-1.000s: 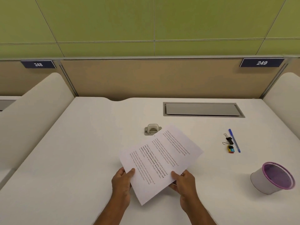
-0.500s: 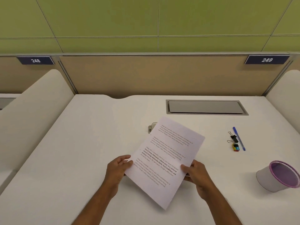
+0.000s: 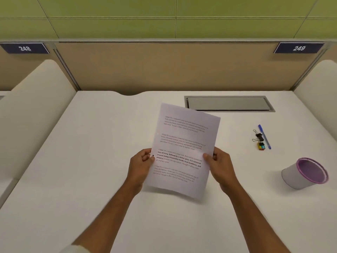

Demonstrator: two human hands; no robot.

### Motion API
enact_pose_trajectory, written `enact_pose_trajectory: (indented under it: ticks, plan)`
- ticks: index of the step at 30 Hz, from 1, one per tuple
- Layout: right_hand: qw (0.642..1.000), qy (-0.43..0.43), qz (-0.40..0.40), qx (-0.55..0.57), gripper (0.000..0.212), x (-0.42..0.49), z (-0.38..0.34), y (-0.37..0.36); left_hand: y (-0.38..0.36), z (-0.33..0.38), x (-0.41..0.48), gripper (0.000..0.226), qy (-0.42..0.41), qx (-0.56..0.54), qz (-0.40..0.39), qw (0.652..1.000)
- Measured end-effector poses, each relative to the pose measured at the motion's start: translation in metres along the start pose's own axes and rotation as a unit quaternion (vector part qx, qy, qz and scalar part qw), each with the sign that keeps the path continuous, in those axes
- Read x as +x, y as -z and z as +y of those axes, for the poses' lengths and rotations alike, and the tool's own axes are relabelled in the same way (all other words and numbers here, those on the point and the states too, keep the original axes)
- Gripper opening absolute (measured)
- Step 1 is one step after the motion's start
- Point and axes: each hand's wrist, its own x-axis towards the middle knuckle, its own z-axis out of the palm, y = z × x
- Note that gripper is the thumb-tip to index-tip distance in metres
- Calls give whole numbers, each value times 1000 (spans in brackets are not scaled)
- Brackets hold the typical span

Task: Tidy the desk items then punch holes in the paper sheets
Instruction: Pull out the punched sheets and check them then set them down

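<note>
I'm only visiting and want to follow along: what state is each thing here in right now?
Paper sheets: held up off the desk, printed side up.
Left hand: grips the sheets' left edge.
Right hand: grips their right edge.
Pen: lying on the desk.
Binder clips: lying beside the pen.
Cup: tipped on its side.
Desk hatch: shut.

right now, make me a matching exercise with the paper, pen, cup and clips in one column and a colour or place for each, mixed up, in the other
1 paper
2 pen
3 cup
4 clips

a purple rim
b held between left hand and right hand
c blue
d in a row beside the pen

Pairs: 1-b, 2-c, 3-a, 4-d
</note>
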Motion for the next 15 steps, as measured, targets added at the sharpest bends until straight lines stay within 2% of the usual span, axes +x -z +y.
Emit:
enact_pose_trajectory:
  ticks: [7,15]
  plan:
    - [996,76,51,14,23,-9,-12,-11,-14,3,-9,22,-43,-35,34,998]
    - [990,55,64,111,30,-23,-3,-14,-24,-2,-24,30,-45,-31,24,998]
